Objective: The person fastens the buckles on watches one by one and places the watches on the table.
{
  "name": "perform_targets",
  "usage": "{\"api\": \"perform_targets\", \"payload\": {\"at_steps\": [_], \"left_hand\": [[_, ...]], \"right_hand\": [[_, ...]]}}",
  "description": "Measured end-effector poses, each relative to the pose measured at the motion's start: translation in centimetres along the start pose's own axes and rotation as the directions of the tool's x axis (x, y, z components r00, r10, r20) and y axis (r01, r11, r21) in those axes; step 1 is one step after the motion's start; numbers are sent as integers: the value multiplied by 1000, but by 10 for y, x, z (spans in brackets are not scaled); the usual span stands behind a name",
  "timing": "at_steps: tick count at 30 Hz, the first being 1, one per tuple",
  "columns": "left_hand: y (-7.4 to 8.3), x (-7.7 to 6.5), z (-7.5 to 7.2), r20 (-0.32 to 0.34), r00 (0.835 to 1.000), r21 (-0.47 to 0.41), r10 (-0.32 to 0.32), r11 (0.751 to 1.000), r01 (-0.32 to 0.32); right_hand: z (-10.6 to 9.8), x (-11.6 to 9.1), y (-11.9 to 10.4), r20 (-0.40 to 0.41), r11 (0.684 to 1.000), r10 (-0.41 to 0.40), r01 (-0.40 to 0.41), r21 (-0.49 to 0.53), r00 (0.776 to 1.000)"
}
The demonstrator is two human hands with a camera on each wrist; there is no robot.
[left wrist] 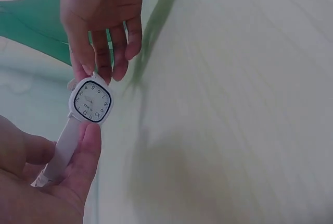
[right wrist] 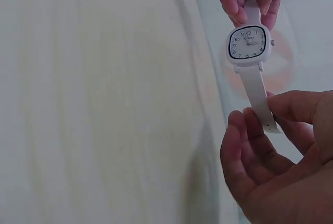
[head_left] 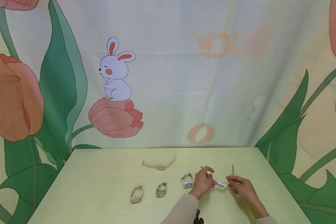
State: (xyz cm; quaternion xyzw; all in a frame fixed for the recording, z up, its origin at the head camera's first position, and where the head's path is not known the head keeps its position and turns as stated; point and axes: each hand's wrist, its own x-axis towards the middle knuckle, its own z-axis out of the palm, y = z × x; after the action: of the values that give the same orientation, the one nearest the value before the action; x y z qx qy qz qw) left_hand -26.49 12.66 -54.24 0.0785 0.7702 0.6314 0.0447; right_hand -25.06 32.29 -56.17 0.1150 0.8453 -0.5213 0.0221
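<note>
A white wristwatch (head_left: pixel 220 184) with a squarish, numbered dial is stretched between both hands above the table. My left hand (head_left: pixel 203 182) pinches the strap on one side, near the dial, as the left wrist view shows the watch (left wrist: pixel 91 100) close to the fingertips. On the other side, the strap is between the thumb and fingers of my right hand (head_left: pixel 242 186); its free end sticks up past them. In the right wrist view the dial (right wrist: pixel 248 43) faces the camera, and the right hand (right wrist: pixel 286 166) grips the strap below it.
Left of my left hand, a second white watch (head_left: pixel 188 185) stands with its strap closed in a loop. Two more looped watches, one brownish (head_left: pixel 161 193) and one beige (head_left: pixel 135 199), sit farther left. A beige watch (head_left: pixel 161 167) lies unfastened behind them. A black object (head_left: pixel 198 217) shows at the bottom edge.
</note>
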Motion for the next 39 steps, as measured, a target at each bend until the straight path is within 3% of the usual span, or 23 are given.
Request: {"api": "perform_targets", "payload": {"at_steps": [6, 13, 24, 28, 33, 39], "left_hand": [[15, -4, -19, 0, 997, -12, 78, 997, -78], [32, -14, -46, 6, 995, -59, 104, 993, -103], [40, -34, -78, 12, 994, -119, 109, 987, -107], [45, -40, -89, 34, 990, -98, 138, 986, -134], [52, -46, -105, 16, 979, -89, 202, 976, -200], [58, -54, -122, -23, 978, -103, 207, 973, -208]], "right_hand": [[6, -12, -26, -3, 992, -60, 60, 115, 998], [15, -23, -54, -41, 976, -90, 97, 193, 995], [33, -42, -84, -92, 887, -126, 154, 435, 988], [42, -45, -93, -81, 874, -125, 148, 464, 989], [49, -51, -104, -64, 864, -155, 167, 476, 986], [57, -59, -117, -19, 851, -213, 196, 487, 977]]}}
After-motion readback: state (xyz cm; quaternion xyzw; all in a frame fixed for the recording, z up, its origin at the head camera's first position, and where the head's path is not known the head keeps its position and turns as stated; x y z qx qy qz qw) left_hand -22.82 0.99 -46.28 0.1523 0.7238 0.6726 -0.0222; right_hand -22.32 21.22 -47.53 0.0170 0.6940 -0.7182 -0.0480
